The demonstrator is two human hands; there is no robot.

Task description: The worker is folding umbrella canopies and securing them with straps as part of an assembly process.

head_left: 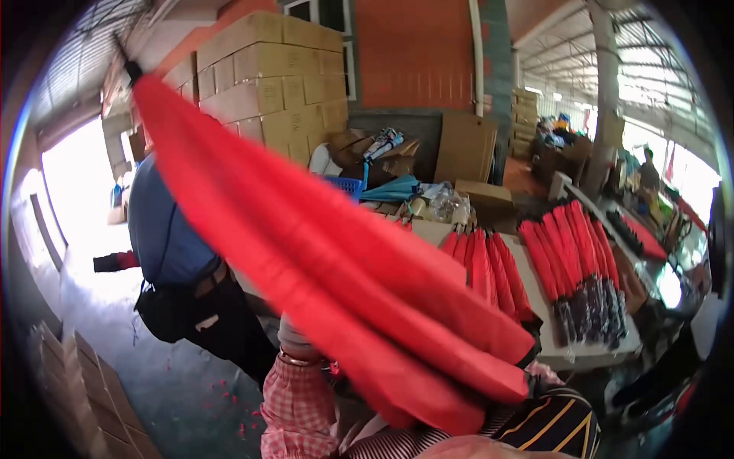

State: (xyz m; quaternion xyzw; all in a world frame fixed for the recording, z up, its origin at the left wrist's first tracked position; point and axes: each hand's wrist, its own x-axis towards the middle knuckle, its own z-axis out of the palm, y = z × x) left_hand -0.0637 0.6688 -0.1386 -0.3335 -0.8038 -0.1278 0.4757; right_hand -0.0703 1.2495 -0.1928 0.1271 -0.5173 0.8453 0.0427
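Note:
A red umbrella [306, 252], its cloth gathered in long loose folds, slants across the view close to me. Its black tip [133, 71] points to the upper left, slightly blurred. Behind its lower edge is my left hand [298, 336], in what looks like a pale grey covering, above a checked sleeve and a bracelet. The umbrella covers the fingers, so their grip does not show. Just a scrap of pink checked sleeve [544, 373] is visible at the right of the cloth; my right hand and the umbrella's handle are hidden.
Rows of folded red umbrellas [569, 245] lie on a pale table [604, 353] to the right. A person in blue [172, 222] bends over at left. Stacked cartons [271, 84] rise behind, and flat boxes [95, 390] stand at the lower left. A blue basket [345, 187] sits beyond the umbrella.

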